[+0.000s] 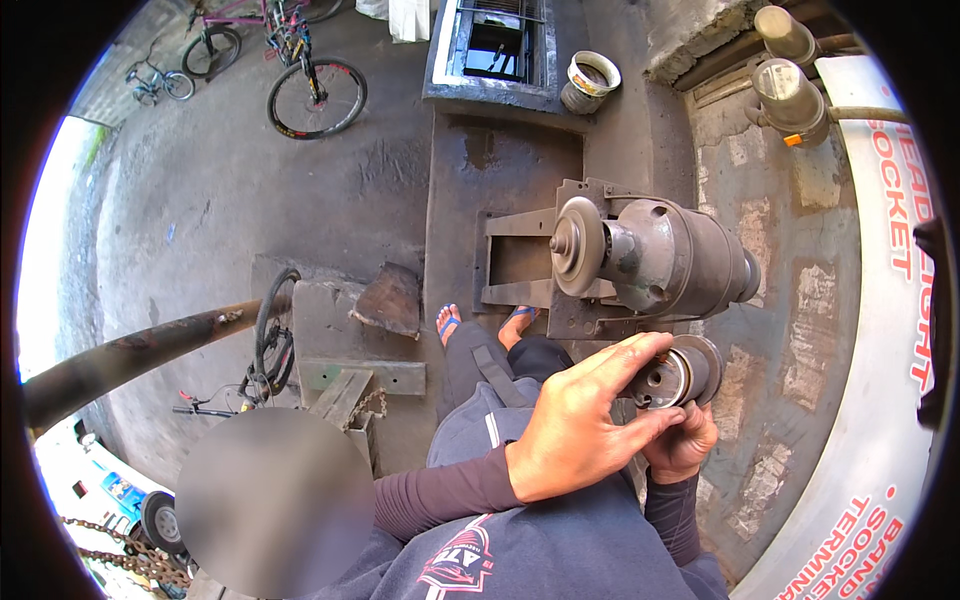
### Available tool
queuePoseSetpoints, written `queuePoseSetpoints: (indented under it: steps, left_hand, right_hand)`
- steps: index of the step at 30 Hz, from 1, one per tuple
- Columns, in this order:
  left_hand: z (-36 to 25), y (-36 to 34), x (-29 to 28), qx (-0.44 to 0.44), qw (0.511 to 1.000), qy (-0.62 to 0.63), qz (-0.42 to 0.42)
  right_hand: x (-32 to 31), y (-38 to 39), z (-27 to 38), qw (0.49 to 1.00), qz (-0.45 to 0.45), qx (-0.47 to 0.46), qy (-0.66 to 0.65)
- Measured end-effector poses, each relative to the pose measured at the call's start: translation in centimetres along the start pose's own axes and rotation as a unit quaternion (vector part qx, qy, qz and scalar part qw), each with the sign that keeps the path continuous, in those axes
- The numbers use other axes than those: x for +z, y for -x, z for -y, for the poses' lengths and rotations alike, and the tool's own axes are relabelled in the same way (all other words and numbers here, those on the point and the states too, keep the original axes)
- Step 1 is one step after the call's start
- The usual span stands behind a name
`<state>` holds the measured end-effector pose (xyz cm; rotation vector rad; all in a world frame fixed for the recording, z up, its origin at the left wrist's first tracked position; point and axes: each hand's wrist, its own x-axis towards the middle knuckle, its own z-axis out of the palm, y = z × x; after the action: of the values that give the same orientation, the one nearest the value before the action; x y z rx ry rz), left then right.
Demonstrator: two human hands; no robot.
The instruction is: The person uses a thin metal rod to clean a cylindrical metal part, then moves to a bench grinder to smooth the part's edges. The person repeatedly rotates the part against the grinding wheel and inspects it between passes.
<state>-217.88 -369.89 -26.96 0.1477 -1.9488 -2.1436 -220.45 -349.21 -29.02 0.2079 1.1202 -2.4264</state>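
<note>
White bucket point(579, 82) seemingly holds brownish contents, while left grip point(585, 420) and right grip point(683, 445) clasp a metal part point(690, 372).

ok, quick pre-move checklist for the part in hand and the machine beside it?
1. Left hand on the metal part: ok, fingers above, thumb below.
2. Right hand supporting: ok, at the part's lower side; full grip partly hidden.
3. Part apart from the machine's wheel: ok, a visible gap.
4. Wheel stopped: cannot tell from a still.
5. Gloves: not ok, both hands bare.
6. Closed footwear: not ok, open sandals.
</note>
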Motion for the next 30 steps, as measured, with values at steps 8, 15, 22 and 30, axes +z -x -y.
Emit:
queuePoseSetpoints:
  steps: [8, 15, 22, 30]
  left_hand:
    - [-0.7, -0.8, -0.2, 0.0, 1.0, 0.01, -0.02]
    - [-0.1, -0.2, -0.2, 0.01, 0.999, 0.034, -0.04]
    - [0.5, 0.0, -0.5, 0.03, 0.999, 0.042, -0.014]
    - [0.6, -0.2, -1.9, 0.02, 0.995, 0.1, 0.001]
  right_hand:
    - [-0.2, 0.3, -0.6, 1.0, -0.024, 0.0, -0.001]
    - [-0.7, 0.7, -0.4, 0.998, -0.055, 0.019, -0.006]
    - [-0.9, 1.4, -0.8, 0.995, -0.088, 0.05, -0.016]
    - [0.9, 0.2, -0.9, 0.998, -0.031, 0.053, -0.031]
